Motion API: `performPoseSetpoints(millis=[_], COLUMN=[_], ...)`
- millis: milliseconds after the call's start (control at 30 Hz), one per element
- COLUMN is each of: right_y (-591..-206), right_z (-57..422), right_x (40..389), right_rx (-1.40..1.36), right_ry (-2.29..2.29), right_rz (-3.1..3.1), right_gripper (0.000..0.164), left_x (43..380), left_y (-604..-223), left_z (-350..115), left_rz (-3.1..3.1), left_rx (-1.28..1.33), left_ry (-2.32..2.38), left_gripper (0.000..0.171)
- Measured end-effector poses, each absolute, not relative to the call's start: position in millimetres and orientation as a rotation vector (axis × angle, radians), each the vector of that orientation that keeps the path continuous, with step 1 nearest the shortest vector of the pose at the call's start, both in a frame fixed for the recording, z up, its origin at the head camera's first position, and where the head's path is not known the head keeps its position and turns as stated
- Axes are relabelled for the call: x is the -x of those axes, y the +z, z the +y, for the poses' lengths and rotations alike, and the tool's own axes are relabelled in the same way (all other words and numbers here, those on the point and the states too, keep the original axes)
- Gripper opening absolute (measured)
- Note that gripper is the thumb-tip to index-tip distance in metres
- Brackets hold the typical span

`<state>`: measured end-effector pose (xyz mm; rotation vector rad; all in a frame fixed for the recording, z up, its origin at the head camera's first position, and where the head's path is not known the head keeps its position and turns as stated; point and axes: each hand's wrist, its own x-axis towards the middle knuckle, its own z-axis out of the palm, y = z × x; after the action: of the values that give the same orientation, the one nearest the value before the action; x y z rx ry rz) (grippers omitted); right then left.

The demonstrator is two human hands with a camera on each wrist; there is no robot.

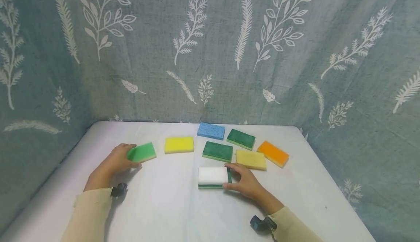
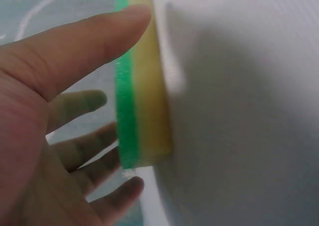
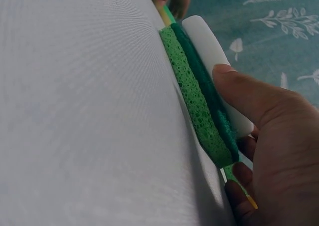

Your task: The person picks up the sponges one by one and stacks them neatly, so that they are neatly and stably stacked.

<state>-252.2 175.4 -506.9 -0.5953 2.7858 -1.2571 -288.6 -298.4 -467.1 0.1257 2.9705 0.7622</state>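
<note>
In the head view, my left hand (image 1: 119, 158) is around the left end of a light green sponge (image 1: 144, 152) on the table. Its fingers are spread and fairly straight; the left wrist view shows the thumb (image 2: 114, 36) in front of the sponge's green-and-yellow side (image 2: 144, 111). My right hand (image 1: 244, 180) grips the right end of a white block-shaped sponge (image 1: 213, 175), which lies on top of a dark green scouring sponge (image 1: 210, 186). The right wrist view shows the thumb (image 3: 239, 86) against the white sponge, with the other fingers curled partly out of sight behind it.
A bright yellow sponge (image 1: 179, 145), a blue sponge (image 1: 211, 131), two dark green sponges (image 1: 217, 151) (image 1: 241, 139), a pale yellow sponge (image 1: 251, 159) and an orange sponge (image 1: 273, 153) lie along the back of the white table (image 1: 157, 205). A patterned curtain (image 1: 210, 52) surrounds the table.
</note>
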Motion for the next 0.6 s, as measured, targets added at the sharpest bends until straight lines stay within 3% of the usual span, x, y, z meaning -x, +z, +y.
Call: performPoseSetpoints(millis=[400,600], right_y=[-508,-509], right_z=[176,177], right_x=[251,251], right_rx=[0.622,0.654], right_ry=[-1.286,-1.261], right_rz=[2.773,2.779], right_gripper=[0.076,0.075], left_x=[294,293], left_y=[-468,-467], left_z=[-304,-309], left_rz=[2.959,2.947], left_rx=[-0.129,-0.131], left_ry=[0.735,0.755], left_gripper=[0.088,0.097])
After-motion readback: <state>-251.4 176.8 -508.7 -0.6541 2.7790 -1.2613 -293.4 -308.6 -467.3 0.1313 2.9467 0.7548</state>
